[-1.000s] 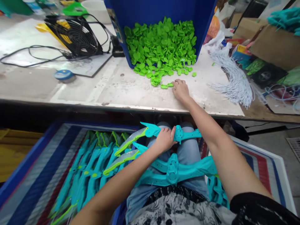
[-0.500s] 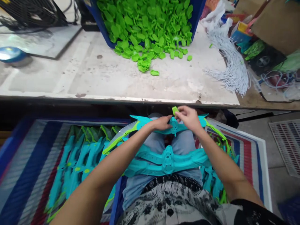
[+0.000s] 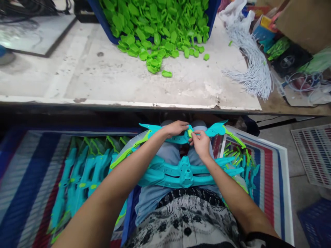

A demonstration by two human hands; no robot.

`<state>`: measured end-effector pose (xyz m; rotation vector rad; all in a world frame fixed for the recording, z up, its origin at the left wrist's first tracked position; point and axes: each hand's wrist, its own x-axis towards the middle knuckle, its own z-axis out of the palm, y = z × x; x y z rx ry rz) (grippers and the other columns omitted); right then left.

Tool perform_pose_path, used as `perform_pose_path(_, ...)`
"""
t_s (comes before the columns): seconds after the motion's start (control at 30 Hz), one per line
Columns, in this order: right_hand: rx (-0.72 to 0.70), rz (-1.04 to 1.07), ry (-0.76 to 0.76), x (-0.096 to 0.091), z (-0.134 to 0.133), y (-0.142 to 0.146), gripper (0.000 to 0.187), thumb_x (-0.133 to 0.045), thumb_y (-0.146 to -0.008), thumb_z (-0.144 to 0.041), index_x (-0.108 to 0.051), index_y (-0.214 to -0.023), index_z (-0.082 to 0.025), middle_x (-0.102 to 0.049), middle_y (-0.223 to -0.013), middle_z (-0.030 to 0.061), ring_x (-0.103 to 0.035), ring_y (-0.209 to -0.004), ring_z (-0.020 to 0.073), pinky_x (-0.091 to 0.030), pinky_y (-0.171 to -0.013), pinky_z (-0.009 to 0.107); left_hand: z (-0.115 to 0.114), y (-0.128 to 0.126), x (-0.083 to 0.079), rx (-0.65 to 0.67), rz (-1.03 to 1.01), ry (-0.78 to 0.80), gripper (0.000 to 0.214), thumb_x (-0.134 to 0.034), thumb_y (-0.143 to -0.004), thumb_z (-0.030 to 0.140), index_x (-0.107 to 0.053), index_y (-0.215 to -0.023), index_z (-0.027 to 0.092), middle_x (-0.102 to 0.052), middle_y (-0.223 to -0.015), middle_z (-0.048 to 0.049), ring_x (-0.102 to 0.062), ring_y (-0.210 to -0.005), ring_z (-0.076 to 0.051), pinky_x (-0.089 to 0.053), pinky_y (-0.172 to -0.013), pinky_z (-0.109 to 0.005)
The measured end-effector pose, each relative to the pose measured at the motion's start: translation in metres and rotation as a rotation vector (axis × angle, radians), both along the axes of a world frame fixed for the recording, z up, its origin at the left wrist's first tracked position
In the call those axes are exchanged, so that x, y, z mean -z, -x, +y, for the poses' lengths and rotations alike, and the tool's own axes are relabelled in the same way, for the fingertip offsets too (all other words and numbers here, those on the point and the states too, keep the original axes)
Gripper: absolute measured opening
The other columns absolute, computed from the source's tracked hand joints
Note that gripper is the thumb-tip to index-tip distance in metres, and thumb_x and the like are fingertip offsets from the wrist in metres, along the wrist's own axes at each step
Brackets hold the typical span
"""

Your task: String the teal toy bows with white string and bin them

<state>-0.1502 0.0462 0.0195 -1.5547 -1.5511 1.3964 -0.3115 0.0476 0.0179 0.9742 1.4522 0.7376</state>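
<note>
Across my knees lies a turquoise plastic toy bow [image 3: 216, 130] with lime-green end pieces. My left hand [image 3: 177, 128] is closed on its middle from the left, the fingertips near the centre block. Between the fingertips of my right hand [image 3: 201, 143] is a small green plastic piece [image 3: 190, 133], held against the centre of the bow. Whether it is seated there I cannot tell, since fingers cover part of it. Nearer my waist, more turquoise bow bodies [image 3: 185, 172] rest on my lap.
A blue bin [image 3: 110, 32] of green pieces spills onto the worktable [image 3: 116, 88]. White strings [image 3: 254, 74] hang over the table's right part. Turquoise bows [image 3: 85, 172] stand in a striped-lined crate at left, and a white-rimmed crate [image 3: 289, 193] with more parts is at right.
My right hand has lowered the green piece from just above the bow onto its centre. The left hand stays on the bow, and the view has shifted slightly.
</note>
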Motion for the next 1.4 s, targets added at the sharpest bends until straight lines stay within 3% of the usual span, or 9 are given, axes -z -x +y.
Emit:
perform_pose_path(0.4, -0.237, -0.523, -0.198, 0.000, 0.008, -0.011, 0.054, -0.060, -0.082, -0.050, -0.056, -0.125, -0.018, -0.061, -0.056, -0.0019, -0.062, -0.060, 0.0214, -0.041, -0.058, 0.027, -0.001, -0.004, 0.000, 0.044, 0.103, -0.076, 0.040, -0.064, -0.072, 0.030, -0.067, -0.107, 0.010, -0.067, -0.081, -0.0027, -0.059, -0.073, -0.016, -0.044, -0.060, -0.023)
perform_pose_path(0.6, -0.431, -0.408, -0.060, 0.003, 0.025, -0.009, 0.040, -0.055, -0.088, -0.045, -0.065, -0.114, -0.017, -0.046, -0.035, -0.0067, -0.061, -0.046, 0.0192, -0.043, -0.053, 0.025, 0.003, -0.004, -0.002, 0.071, 0.247, -0.084, 0.029, -0.063, -0.076, 0.026, -0.070, -0.099, 0.010, -0.070, -0.086, -0.0050, -0.064, -0.081, -0.020, -0.049, -0.068, -0.025)
perform_pose_path(0.73, -0.701, -0.561, 0.067, -0.026, 0.051, 0.003, 0.032, -0.058, -0.085, -0.041, -0.070, -0.103, -0.016, -0.050, -0.036, -0.0049, -0.060, -0.044, 0.0173, -0.042, -0.049, 0.022, -0.005, -0.006, -0.007, 0.048, 0.381, -0.144, 0.036, -0.063, -0.079, 0.023, -0.065, -0.113, 0.011, -0.069, -0.104, -0.0093, -0.063, -0.096, -0.024, -0.050, -0.086, -0.032)
perform_pose_path(0.83, -0.828, -0.730, -0.218, -0.065, 0.076, 0.028, 0.023, -0.055, -0.086, -0.031, -0.074, -0.082, -0.018, -0.062, -0.049, 0.0007, -0.065, -0.059, 0.0173, -0.044, -0.059, 0.022, -0.025, -0.020, -0.011, 0.038, 0.676, -0.327, 0.032, -0.056, -0.087, 0.023, -0.062, -0.118, 0.014, -0.062, -0.119, -0.0133, -0.056, -0.112, -0.026, -0.047, -0.095, -0.037)
perform_pose_path(0.93, -0.660, -0.695, -0.659, -0.092, 0.104, 0.076, 0.031, -0.044, -0.092, -0.025, -0.073, -0.102, -0.018, -0.073, -0.087, 0.0077, -0.066, -0.088, 0.0217, -0.047, -0.078, 0.029, -0.048, -0.038, -0.007, 0.177, 0.945, -0.492, 0.032, -0.054, -0.091, 0.032, -0.062, -0.116, 0.014, -0.057, -0.128, -0.0172, -0.051, -0.121, -0.031, -0.046, -0.098, -0.043)
perform_pose_path(1.03, -0.643, -0.667, -0.884, -0.094, 0.133, 0.132, 0.037, -0.049, -0.092, -0.024, -0.062, -0.125, -0.019, -0.064, -0.119, 0.0122, -0.054, -0.111, 0.0272, -0.043, -0.095, 0.037, -0.059, -0.047, 0.004, 0.292, 1.067, -0.555, 0.060, -0.064, -0.084, 0.038, -0.047, -0.135, 0.013, -0.044, -0.144, -0.0208, -0.041, -0.132, -0.036, -0.045, -0.099, -0.047)
perform_pose_path(1.17, -0.696, -0.708, -0.914, -0.077, 0.162, 0.184, 0.033, -0.051, -0.092, -0.027, -0.065, -0.120, -0.020, -0.059, -0.120, 0.0131, -0.046, -0.112, 0.0298, -0.041, -0.094, 0.041, -0.055, -0.042, 0.009, 0.331, 1.168, -0.505, 0.044, -0.043, -0.094, 0.018, -0.042, -0.138, 0.016, -0.044, -0.145, -0.0183, -0.044, -0.131, -0.031, -0.049, -0.091, -0.041)
perform_pose_path(1.27, -0.677, -0.646, -0.943, -0.070, 0.167, 0.185, 0.026, -0.048, -0.092, -0.021, -0.071, -0.102, -0.017, -0.060, -0.110, 0.0126, -0.047, -0.106, 0.0275, -0.041, -0.090, 0.039, -0.044, -0.031, -0.009, 0.370, 1.100, -0.439, 0.037, -0.043, -0.092, 0.015, -0.051, -0.128, 0.014, -0.050, -0.138, -0.0164, -0.053, -0.119, -0.026, -0.051, -0.088, -0.035)
perform_pose_path(1.4, -0.561, -0.332, -0.954, -0.078, 0.141, 0.128, 0.024, -0.050, -0.092, -0.027, -0.071, -0.089, -0.017, -0.059, -0.091, 0.0073, -0.052, -0.092, 0.0206, -0.042, -0.083, 0.033, -0.023, -0.010, -0.036, 0.389, 0.951, -0.367, 0.035, -0.060, -0.084, 0.029, -0.061, -0.117, 0.015, -0.059, -0.123, -0.0144, -0.057, -0.110, -0.027, -0.051, -0.083, -0.034)
